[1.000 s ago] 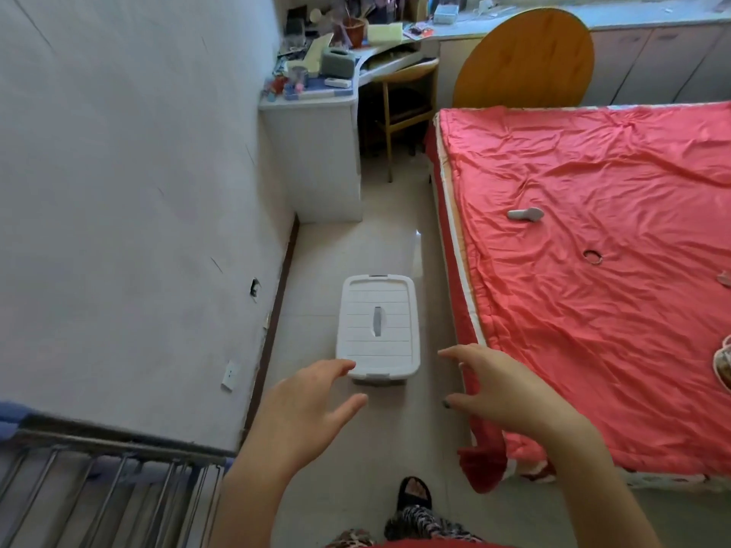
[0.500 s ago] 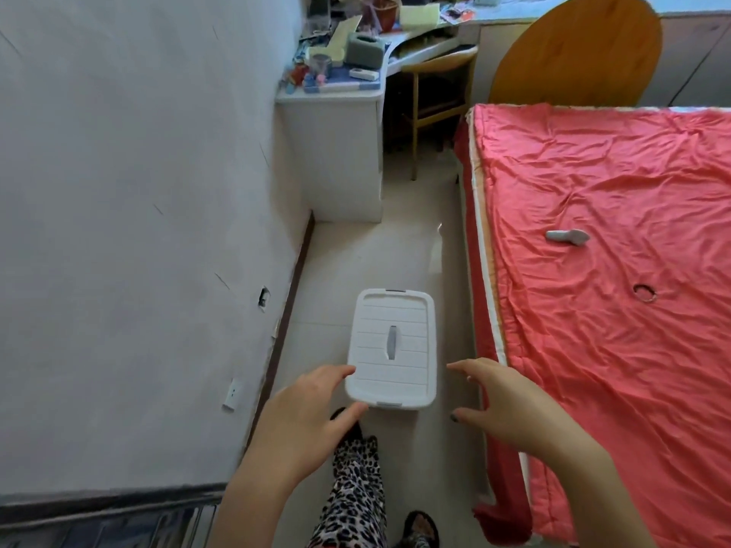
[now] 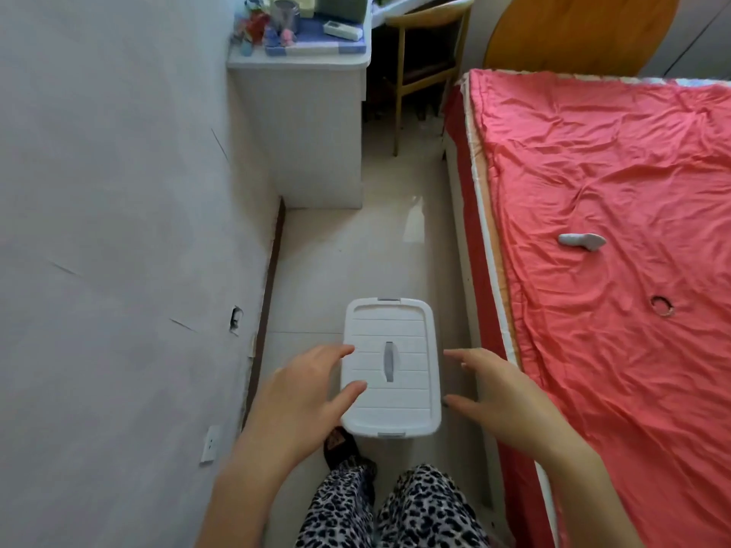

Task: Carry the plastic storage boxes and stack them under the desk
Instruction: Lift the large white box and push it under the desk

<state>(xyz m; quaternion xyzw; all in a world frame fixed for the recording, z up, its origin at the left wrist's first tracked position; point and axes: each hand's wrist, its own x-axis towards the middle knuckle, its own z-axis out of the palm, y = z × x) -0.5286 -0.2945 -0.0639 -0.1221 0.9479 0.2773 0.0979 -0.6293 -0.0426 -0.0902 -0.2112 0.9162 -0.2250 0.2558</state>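
Note:
A white plastic storage box [image 3: 395, 405] with a ribbed lid and a grey handle sits on the tiled floor between the wall and the bed. My left hand [image 3: 304, 393] hovers at the box's left side, fingers spread, thumb over the lid's edge. My right hand [image 3: 502, 393] is held open just off the box's right side, not touching it. The white desk [image 3: 300, 124] stands further ahead against the wall, its top cluttered.
A bed with a red cover [image 3: 617, 270] runs along the right, leaving a narrow floor aisle. A wooden chair [image 3: 431, 53] stands at the dark opening under the desk. The grey wall [image 3: 118, 231] closes the left side. My legs [image 3: 391, 508] are just behind the box.
I have stepped forward, so the box is now directly between my hands. Both hands have come down alongside it, and the desk is nearer.

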